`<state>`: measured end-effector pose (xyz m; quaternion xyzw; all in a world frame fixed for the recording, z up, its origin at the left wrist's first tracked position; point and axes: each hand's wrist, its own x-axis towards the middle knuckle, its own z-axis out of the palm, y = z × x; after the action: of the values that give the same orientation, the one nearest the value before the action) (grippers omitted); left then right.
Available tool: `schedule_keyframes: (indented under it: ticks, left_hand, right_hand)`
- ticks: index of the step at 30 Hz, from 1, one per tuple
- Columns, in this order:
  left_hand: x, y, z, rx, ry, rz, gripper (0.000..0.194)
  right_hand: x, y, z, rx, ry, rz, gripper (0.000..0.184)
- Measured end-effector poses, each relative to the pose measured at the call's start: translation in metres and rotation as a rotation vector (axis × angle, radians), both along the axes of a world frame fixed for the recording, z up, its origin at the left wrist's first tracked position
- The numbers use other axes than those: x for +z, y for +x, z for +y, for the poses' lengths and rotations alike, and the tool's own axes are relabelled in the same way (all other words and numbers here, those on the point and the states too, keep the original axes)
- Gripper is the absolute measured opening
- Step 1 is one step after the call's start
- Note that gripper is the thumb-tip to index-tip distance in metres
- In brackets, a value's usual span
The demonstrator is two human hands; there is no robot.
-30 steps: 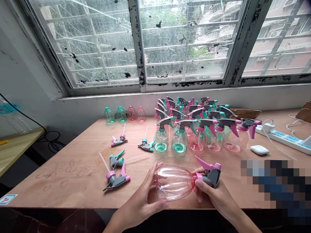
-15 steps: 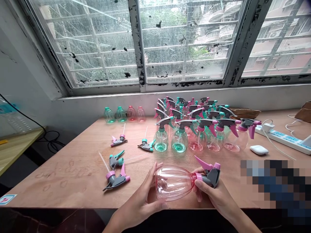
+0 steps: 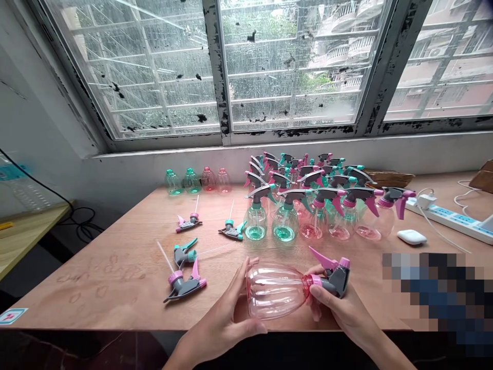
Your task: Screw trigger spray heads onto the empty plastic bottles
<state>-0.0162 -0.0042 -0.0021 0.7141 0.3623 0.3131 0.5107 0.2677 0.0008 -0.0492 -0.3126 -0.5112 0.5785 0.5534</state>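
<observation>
Left hand (image 3: 223, 313) curved loosely around the base of a clear pink ribbed plastic bottle (image 3: 275, 290), fingers and thumb spread wide; right hand (image 3: 356, 311) pinching at the neck, thumb on the near side by the pink collar (image 3: 316, 280) of a dark grey-and-pink trigger spray head (image 3: 338, 278). So here's the bottle, lying sideways between the two hands over the near edge of the brown wooden tabletop (image 3: 115, 288), base to the left, sprayer to the right. And that collar is the spot to watch: if it sits crooked on the neck, the threads could cross and leave a gap that leaks. Whether it's fully seated, the pictures can't tell. Smooth, rounded plastic under a wide left grip, too, so a hard twist on the right could spin the whole bottle rather than tighten anything. Squeeze too hard and those thin-looking walls might buckle; lose hold this close to the edge, and down it could go. Off to the left, a loose grey-and-pink sprayer (image 3: 184, 289) lies beside a grey-and-teal one (image 3: 185, 256), easy for a drifting elbow to knock. Beyond the hands, upright green bottles (image 3: 255, 223) stand packed closely with pink ones (image 3: 311, 226); one careless bump there could topple several.
</observation>
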Motion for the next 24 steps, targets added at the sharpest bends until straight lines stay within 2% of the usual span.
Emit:
schedule_keyframes:
  ticks: [8, 13, 24]
  left_hand:
    - [-0.0032, -0.0003, 0.0022, -0.017, 0.051, 0.025, 0.094]
    - [-0.001, 0.0005, 0.0003, -0.001, -0.002, 0.018, 0.106]
    - [-0.0047, 0.0, 0.0055, -0.045, 0.048, -0.002, 0.094]
  right_hand:
    - [0.0009, 0.0002, -0.0001, 0.008, 0.013, 0.012, 0.03]
    - [0.001, 0.0006, -0.0003, 0.022, 0.017, 0.005, 0.031]
    - [0.0024, 0.0004, 0.001, 0.017, 0.023, 0.009, 0.03]
